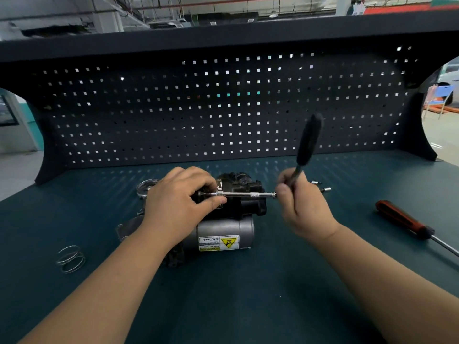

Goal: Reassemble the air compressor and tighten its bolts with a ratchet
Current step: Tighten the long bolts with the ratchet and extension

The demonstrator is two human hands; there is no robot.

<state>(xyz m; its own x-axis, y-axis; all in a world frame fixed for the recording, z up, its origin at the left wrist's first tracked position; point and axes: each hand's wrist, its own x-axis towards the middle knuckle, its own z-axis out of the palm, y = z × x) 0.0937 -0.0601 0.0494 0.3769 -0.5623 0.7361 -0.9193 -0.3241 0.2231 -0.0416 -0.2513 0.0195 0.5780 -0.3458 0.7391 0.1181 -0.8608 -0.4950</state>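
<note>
The air compressor (231,214) lies on its side mid-bench, a black head above a silver motor can with a yellow warning label. My left hand (178,202) rests on the compressor's left end, thumb and fingers pinching the socket end of a chrome extension bar (244,194) that runs level across the black head. My right hand (296,202) grips the ratchet (308,142) at its head, where the bar joins it. The black ratchet handle points up and away toward the pegboard.
A coil spring (70,259) lies at the left. A red-and-black screwdriver (407,223) lies at the right. Small chrome bits (325,189) sit behind my right hand. A round clear part (146,187) and a metal plate (128,228) sit by the compressor's left. The pegboard (223,108) closes the back.
</note>
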